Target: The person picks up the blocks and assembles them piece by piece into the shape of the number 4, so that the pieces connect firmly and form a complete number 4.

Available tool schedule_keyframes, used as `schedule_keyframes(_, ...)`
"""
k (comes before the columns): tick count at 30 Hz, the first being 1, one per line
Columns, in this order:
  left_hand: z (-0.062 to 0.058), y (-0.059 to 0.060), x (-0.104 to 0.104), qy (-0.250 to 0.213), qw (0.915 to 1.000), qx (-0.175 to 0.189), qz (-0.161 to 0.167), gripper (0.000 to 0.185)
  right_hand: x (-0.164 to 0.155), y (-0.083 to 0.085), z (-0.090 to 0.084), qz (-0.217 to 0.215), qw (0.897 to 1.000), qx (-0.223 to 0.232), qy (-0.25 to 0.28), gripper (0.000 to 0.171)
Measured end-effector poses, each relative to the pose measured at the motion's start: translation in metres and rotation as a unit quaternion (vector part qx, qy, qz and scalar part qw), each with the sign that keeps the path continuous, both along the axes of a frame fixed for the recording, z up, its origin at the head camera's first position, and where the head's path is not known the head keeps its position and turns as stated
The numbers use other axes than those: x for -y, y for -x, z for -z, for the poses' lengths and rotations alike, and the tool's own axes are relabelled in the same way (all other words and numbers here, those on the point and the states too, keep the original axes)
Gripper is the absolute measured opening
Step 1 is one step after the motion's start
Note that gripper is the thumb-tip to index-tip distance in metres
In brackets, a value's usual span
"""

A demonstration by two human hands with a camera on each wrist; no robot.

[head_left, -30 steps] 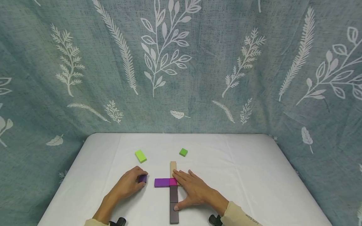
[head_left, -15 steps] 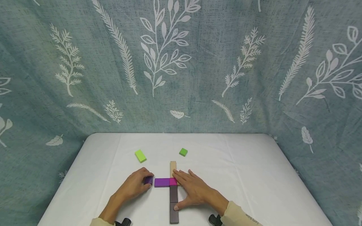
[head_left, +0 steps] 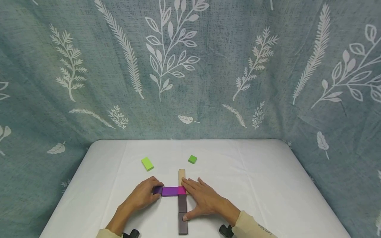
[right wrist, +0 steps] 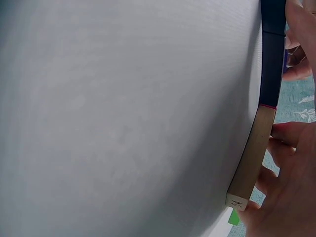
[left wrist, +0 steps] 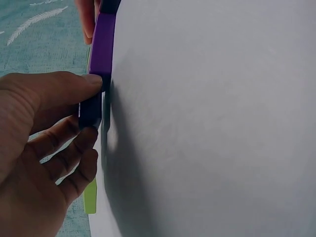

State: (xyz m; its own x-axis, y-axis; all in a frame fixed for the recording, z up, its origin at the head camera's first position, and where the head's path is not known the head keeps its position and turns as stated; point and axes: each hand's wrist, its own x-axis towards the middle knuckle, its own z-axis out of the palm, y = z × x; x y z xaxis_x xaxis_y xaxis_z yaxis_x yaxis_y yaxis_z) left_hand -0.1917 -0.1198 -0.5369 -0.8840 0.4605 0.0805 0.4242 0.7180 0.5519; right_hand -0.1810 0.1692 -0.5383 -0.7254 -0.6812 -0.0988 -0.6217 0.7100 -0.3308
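Observation:
My left hand (head_left: 144, 194) pinches a small dark purple block (head_left: 157, 190) between thumb and fingers, its end right at the left end of a brighter purple block (head_left: 170, 191). That purple block meets a pink square (head_left: 182, 190) at the centre of a flat cross. Two dark grey blocks (head_left: 183, 203) run toward me from the pink square, and a tan block (head_left: 182, 174) points away. My right hand (head_left: 206, 199) lies with spread, straight fingers over the cross's right side, thumb on the nearer grey block. Beneath it, the right wrist view shows another tan block (right wrist: 253, 153), marked on its end.
A lime green block (head_left: 147, 164) lies at the back left of the white-covered table (head_left: 253, 172), and a smaller green square (head_left: 192, 159) at the back middle. A leaf-patterned blue-green cloth (head_left: 214, 82) hangs behind and along the sides.
My left hand has slid the dark purple block rightward, from a gap away up to the end of the brighter purple block. The right hand has stayed in place.

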Motion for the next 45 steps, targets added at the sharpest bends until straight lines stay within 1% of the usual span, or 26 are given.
schedule_keyframes(9, -0.0015, -0.0023, -0.0012, 0.008, 1.0000, 0.004, -0.003, 0.034, 0.0009, -0.0001, -0.0010, -0.001, 1.000, -0.003, 0.004, 0.124)
schedule_keyframes(16, 0.0005, -0.0036, 0.0000, 0.020, 0.9998, -0.002, -0.002, 0.034, 0.0016, -0.0005, 0.0026, -0.004, 1.000, -0.002, 0.008, 0.124)
schedule_keyframes(21, 0.0021, -0.0026, 0.0000, 0.016, 0.9998, -0.005, -0.002, 0.034, 0.0016, -0.0003, 0.0029, -0.002, 1.000, -0.004, 0.002, 0.124)
schedule_keyframes(29, 0.0037, -0.0032, 0.0002, 0.015, 0.9999, -0.004, -0.002, 0.034, 0.0016, -0.0007, 0.0027, -0.007, 1.000, -0.002, 0.006, 0.124)
schedule_keyframes(36, 0.0046, -0.0017, 0.0009, 0.015, 0.9998, -0.010, 0.002, 0.039, 0.0013, 0.0001, 0.0025, -0.005, 1.000, -0.007, 0.000, 0.124)
schedule_keyframes(41, 0.0026, 0.0000, 0.0034, 0.000, 0.9999, -0.004, -0.014, 0.041, 0.0007, 0.0001, 0.0008, -0.002, 1.000, -0.001, -0.003, 0.124)
schedule_keyframes(45, -0.0010, 0.0019, 0.0066, -0.016, 0.9989, 0.007, -0.043, 0.038, 0.0011, 0.0001, -0.0009, 0.001, 1.000, 0.001, -0.008, 0.124)
